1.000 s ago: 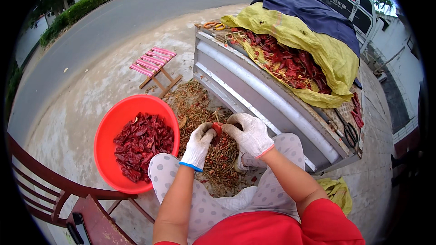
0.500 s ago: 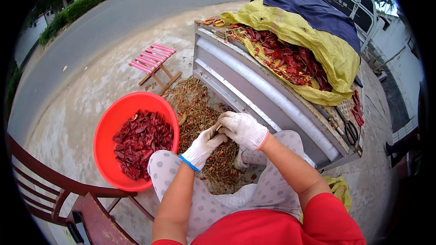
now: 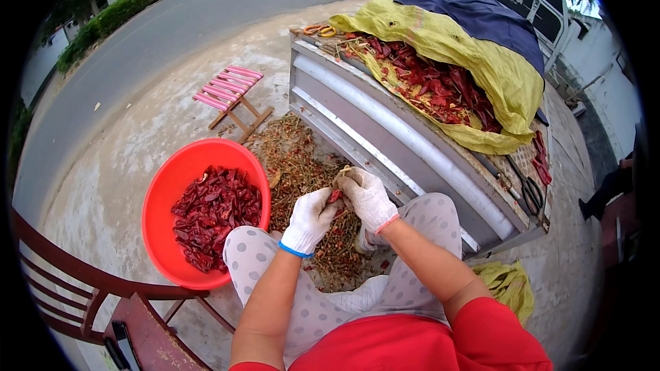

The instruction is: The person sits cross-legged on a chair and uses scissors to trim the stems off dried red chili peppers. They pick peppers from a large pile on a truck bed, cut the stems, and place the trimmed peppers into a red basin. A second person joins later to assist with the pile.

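Observation:
Both of my hands wear white knitted gloves and meet in front of my knees. My left hand (image 3: 309, 221) is closed in a pinch on a small dried red chili pepper (image 3: 335, 196), mostly covered by the fingers. The fingers of my right hand (image 3: 366, 198) are bent closed against the same pepper, and a pale stem-like bit shows by their upper side. Below them lies a heap of chili stems and scraps (image 3: 302, 172) on the ground. To the left, a red plastic basin (image 3: 159, 189) holds many dark red dried chilies (image 3: 218, 216).
A truck bed (image 3: 371, 120) stands ahead right, with a yellow woven sack (image 3: 474, 62) of chilies, black scissors (image 3: 529, 192) and orange-handled scissors (image 3: 320, 30) on it. A striped folding stool (image 3: 229, 87) stands beyond the basin. A wooden chair (image 3: 148, 333) is at lower left.
My right hand has turned and drawn slightly right, and the red pepper now shows between my fingertips. The tricycle on the road has moved right. More of a person shows at the right edge.

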`<state>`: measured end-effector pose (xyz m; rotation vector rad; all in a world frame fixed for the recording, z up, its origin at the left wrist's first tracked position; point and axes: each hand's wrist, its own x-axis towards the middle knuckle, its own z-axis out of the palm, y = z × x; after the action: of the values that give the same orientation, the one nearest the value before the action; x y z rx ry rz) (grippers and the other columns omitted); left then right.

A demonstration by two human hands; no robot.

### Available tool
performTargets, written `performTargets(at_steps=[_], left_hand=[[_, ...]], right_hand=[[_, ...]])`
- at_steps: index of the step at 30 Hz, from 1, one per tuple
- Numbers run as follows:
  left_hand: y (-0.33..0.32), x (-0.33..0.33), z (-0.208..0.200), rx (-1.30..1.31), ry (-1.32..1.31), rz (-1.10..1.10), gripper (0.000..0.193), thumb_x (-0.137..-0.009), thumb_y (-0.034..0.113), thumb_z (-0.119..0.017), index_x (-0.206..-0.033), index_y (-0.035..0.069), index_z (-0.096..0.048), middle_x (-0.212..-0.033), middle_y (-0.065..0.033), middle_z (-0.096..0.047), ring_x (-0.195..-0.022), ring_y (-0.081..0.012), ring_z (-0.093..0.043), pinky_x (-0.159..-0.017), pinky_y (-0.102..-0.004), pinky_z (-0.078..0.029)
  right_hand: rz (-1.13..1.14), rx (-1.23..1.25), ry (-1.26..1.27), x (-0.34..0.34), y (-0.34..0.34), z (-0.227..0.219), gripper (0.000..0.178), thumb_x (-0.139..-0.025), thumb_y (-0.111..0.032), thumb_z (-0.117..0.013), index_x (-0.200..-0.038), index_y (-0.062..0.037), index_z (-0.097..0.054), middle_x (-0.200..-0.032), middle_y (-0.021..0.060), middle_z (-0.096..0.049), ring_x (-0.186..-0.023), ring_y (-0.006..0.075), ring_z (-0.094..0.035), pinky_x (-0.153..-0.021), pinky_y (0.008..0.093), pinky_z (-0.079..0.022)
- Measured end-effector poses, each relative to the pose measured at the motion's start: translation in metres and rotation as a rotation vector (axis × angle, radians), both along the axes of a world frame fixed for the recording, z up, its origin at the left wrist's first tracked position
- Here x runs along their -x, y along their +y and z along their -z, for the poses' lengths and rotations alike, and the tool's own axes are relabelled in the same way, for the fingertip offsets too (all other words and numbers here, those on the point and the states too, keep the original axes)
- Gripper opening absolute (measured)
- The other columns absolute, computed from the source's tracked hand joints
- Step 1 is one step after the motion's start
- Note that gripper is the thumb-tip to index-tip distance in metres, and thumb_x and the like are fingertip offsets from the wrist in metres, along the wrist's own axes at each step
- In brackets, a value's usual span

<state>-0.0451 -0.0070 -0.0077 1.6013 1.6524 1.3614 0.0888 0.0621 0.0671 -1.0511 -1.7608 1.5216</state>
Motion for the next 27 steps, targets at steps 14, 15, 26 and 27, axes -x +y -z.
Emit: performTargets(at_steps=[14, 15, 26, 27], left_hand=[[0.001, -0.004, -0.007, -0.006, -0.009, -0.016, 0.012, -0.084, 0.007, -0.065, -0.094, 0.002, -0.064, -0.076, -0.0189, -0.061, -0.07, -0.0355, -0.061, -0.063, -0.0386, -0.048], [0.0, -0.006, -0.008, -0.014, 0.001, 0.018, 0.013, -0.083, 0.008, -0.065, -0.095, 0.002, -0.065, -0.077, -0.0192, -0.061, -0.072, -0.0368, -0.062, -0.064, -0.0388, -0.048], [0.007, -0.005, 0.002, 0.156, -0.749, 0.052, 0.017, -0.091, 0.004, -0.06, -0.108, 0.001, -0.058, -0.087, -0.0027, -0.062, -0.071, -0.009, -0.057, -0.062, -0.0236, -0.048], [0.008, -0.004, 0.001, 0.152, -0.779, 0.06, 0.017, -0.091, 0.004, -0.06, -0.108, 0.001, -0.058, -0.087, -0.0028, -0.062, -0.071, -0.0094, -0.058, -0.062, -0.0238, -0.048]], right_hand=[[0.044, 0.824, 0.405, -0.007, 0.018, 0.006, 0.009, -0.099, -0.015, -0.052, -0.099, -0.009, -0.058, -0.073, -0.002, -0.053, -0.046, 0.0056, -0.037, -0.039, 0.024, -0.027], [0.081, 0.86, 0.438, -0.007, 0.023, 0.009, 0.008, -0.099, -0.015, -0.051, -0.099, -0.0092, -0.057, -0.073, -0.0018, -0.053, -0.046, 0.0053, -0.035, -0.039, 0.0235, -0.026], [-0.046, -0.763, -0.63, -0.058, 0.088, -0.042, 0.032, -0.09, -0.021, -0.056, -0.118, -0.0069, -0.063, -0.104, 0.0198, -0.069, -0.095, 0.0366, -0.066, -0.085, 0.0429, -0.051], [-0.014, -0.789, -0.6, -0.069, 0.103, -0.055, 0.03, -0.09, -0.021, -0.056, -0.115, -0.0069, -0.065, -0.103, 0.0192, -0.07, -0.094, 0.0358, -0.067, -0.084, 0.0426, -0.052]])
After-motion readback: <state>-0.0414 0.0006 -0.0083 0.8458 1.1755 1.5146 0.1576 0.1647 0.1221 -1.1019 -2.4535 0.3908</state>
